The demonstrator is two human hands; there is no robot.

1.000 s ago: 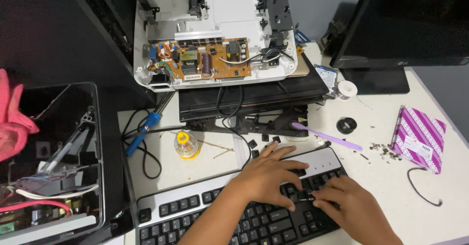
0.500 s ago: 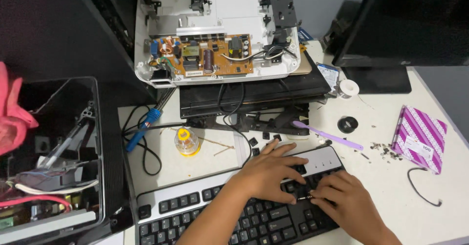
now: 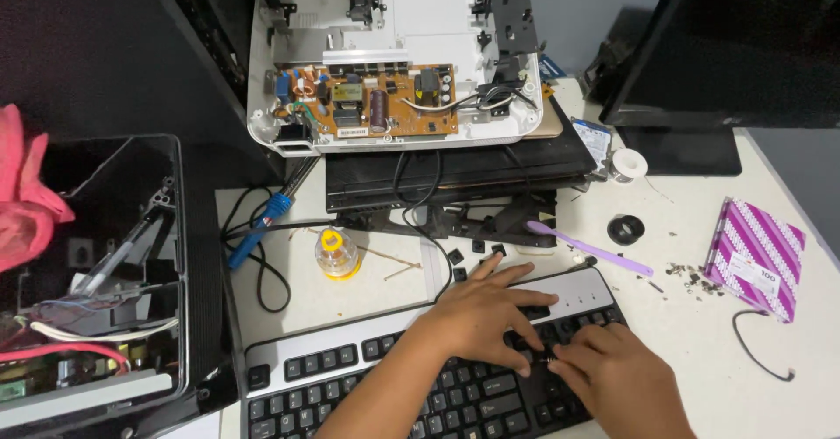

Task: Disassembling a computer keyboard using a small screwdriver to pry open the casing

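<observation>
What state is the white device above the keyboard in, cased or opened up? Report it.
Opened up. The white device has its cover off, with the brown circuit board and its wires exposed. Both hands rest on the keyboard, away from it.

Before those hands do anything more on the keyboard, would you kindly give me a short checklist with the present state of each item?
1. Left hand steadies the keyboard: ok, it lies flat across the keys.
2. Right hand fingertips set on a key: ok, they pinch at the key rows beside the left hand.
3. Loose keycaps accounted for: cannot tell, a few lie above the keyboard.
4. Purple toothbrush within reach: ok, just beyond the keyboard.
5. Small debris kept off the keys: ok, it lies by the striped purple packet.
</observation>
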